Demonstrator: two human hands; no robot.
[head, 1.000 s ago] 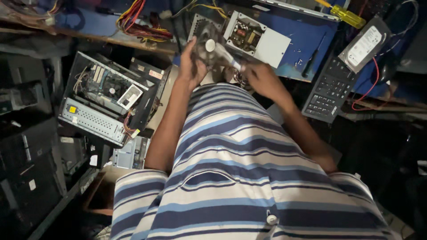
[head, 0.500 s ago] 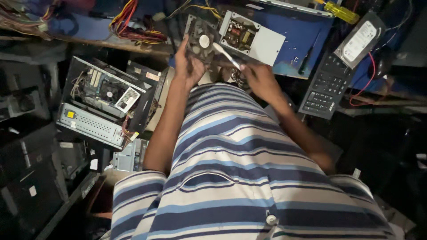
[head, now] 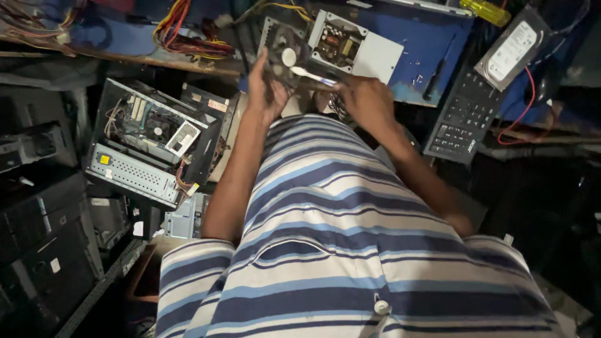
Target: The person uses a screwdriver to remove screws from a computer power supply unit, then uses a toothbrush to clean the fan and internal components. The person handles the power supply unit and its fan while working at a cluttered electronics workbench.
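Observation:
My left hand (head: 266, 87) holds a dark cooling fan (head: 289, 53) with a pale round hub, raised in front of my chest. My right hand (head: 366, 100) grips a white toothbrush (head: 311, 75) whose head lies across the fan near the hub. Both hands work above the edge of a blue workbench (head: 432, 37). My striped shirt fills the lower part of the view.
An open power supply unit (head: 354, 47) lies on the bench behind the fan. A black keyboard (head: 460, 116) and a hard drive (head: 514, 49) lie to the right, a yellow screwdriver (head: 483, 11) at the top. An open computer case (head: 150, 141) stands on the left, wire bundles (head: 181, 28) above it.
The hands with fan and toothbrush stay together in front of me; the toothbrush has shifted slightly across the fan. The view has drifted a little.

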